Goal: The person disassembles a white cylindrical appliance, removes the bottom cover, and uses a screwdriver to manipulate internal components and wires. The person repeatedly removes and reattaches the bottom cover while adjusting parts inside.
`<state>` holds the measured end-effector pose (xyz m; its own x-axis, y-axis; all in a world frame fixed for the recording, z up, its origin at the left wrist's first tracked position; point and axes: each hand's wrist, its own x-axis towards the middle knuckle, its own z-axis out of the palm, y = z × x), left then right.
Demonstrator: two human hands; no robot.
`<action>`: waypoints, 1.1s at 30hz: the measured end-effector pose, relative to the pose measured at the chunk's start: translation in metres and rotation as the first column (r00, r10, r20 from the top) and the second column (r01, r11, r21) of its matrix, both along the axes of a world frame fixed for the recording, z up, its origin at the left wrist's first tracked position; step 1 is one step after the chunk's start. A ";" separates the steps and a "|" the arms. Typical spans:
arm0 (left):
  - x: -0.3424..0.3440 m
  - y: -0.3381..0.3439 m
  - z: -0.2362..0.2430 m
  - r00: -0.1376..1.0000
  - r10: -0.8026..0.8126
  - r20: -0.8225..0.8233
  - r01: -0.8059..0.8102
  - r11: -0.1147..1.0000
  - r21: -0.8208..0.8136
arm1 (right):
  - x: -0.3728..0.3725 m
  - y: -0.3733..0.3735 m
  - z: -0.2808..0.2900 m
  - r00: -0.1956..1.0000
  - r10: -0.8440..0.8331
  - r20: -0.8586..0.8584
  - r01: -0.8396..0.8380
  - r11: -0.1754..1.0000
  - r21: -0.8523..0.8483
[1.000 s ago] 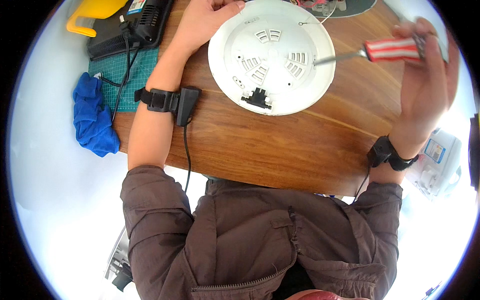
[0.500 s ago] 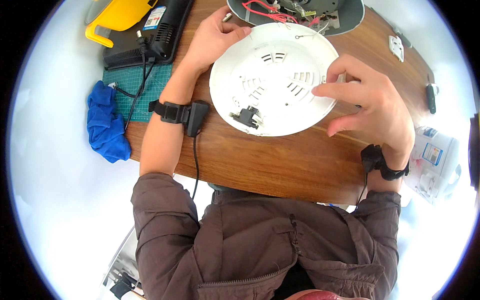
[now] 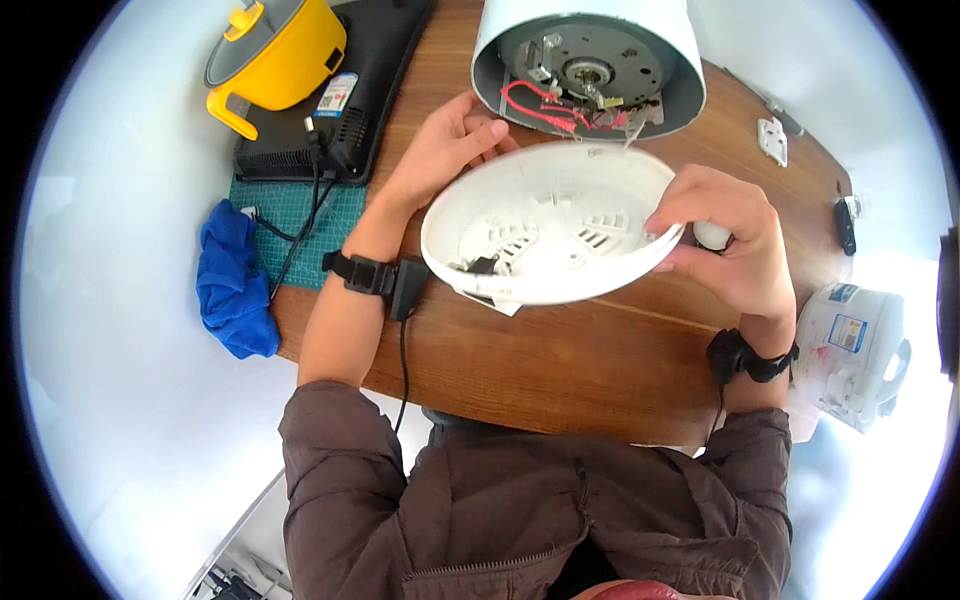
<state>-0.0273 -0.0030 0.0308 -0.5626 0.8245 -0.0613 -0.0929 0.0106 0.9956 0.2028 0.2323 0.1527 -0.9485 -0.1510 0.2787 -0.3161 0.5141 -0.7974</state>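
A round white plastic base cover (image 3: 545,205) with vent slots and a black fitting (image 3: 484,265) is tilted above the table, its near edge raised. My right hand (image 3: 735,235) pinches its right rim between thumb and fingers. A white rounded end (image 3: 712,236) of some object, otherwise hidden, shows inside that hand. My left hand (image 3: 450,150) is curled at the cover's far left rim, with fingertips partly hidden behind it. Just beyond lies the pale appliance body (image 3: 590,20), its open underside showing a metal plate (image 3: 630,70) and red wires (image 3: 535,112).
To the left, a yellow pot (image 3: 295,60) stands on a black appliance (image 3: 385,60) beside a green cutting mat (image 3: 335,215) and blue cloth (image 3: 235,285). At right are a white plate-like part (image 3: 772,142), a dark tool (image 3: 845,225) and a white container (image 3: 855,340).
The cover has tilted, its near edge rising. My right hand has closed on its rim. My left thumb has come off the cover's face. The whole view has shifted, showing more of the appliance body.
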 end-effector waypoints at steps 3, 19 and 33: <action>-0.001 0.000 0.010 0.999 0.025 -0.026 -0.026 0.999 -0.037 | 0.004 0.007 -0.009 0.992 -0.099 0.074 0.115 0.957 -0.267; 0.011 0.000 0.000 0.954 0.287 -0.087 -0.292 0.954 -0.059 | -0.008 0.026 -0.027 0.923 -0.121 0.365 0.368 0.551 -0.749; 0.011 0.000 -0.002 0.947 0.304 -0.100 -0.307 0.952 -0.011 | -0.009 0.028 -0.026 0.917 -0.115 0.381 0.382 0.523 -0.762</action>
<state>-0.0163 -0.0026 0.0288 -0.7913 0.6112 -0.0138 -0.0002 0.0223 0.9998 0.1942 0.2602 0.1265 -0.9588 0.2659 -0.1003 -0.0048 -0.3682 -0.9297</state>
